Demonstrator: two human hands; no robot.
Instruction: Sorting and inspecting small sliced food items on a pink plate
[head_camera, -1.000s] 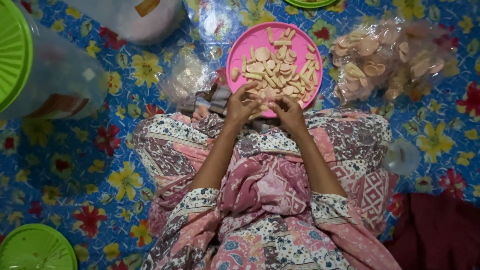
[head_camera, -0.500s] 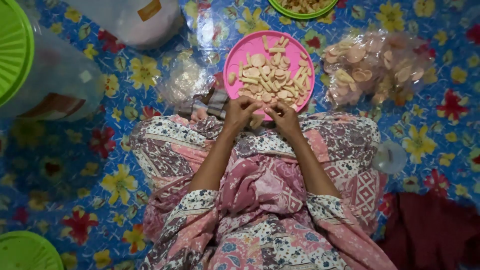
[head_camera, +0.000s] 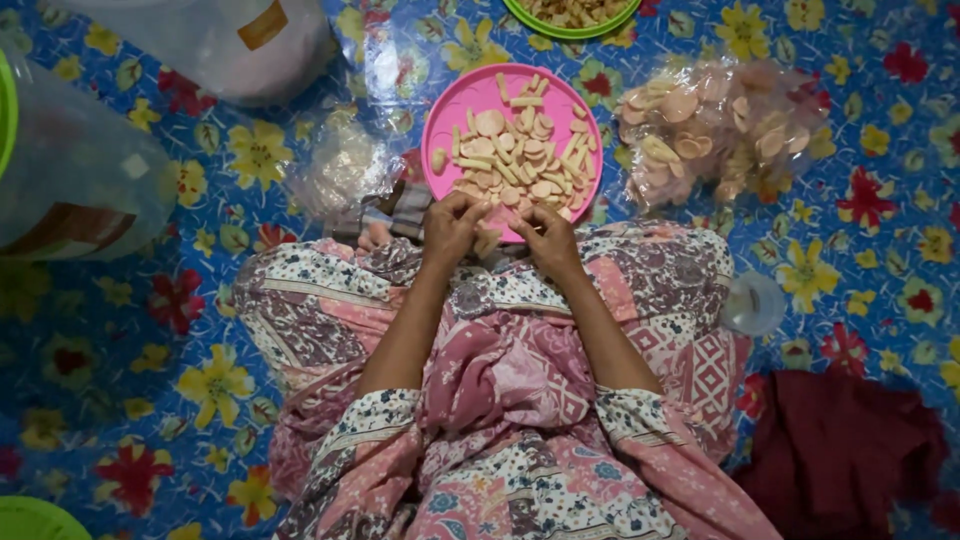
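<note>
A pink round plate (head_camera: 452, 108) lies on the flowered mat in front of my knees, piled with pale crackers (head_camera: 515, 155), some round and some stick-shaped. My left hand (head_camera: 452, 228) and my right hand (head_camera: 546, 238) meet at the plate's near edge, fingers bent together around a small pale cracker piece (head_camera: 490, 240) held between them. Both forearms rest over my lap, which is covered in patterned pink cloth.
A clear plastic bag of round crackers (head_camera: 715, 130) lies right of the plate, a crumpled empty bag (head_camera: 345, 170) left of it. Large clear containers (head_camera: 90, 190) stand at far left. A green dish (head_camera: 572, 14) sits at the top, a clear lid (head_camera: 752, 303) and dark red cloth (head_camera: 850, 450) at right.
The view has shifted, so the plate and bags sit lower in frame. My hands stay together at the plate's near edge, still working a cracker piece.
</note>
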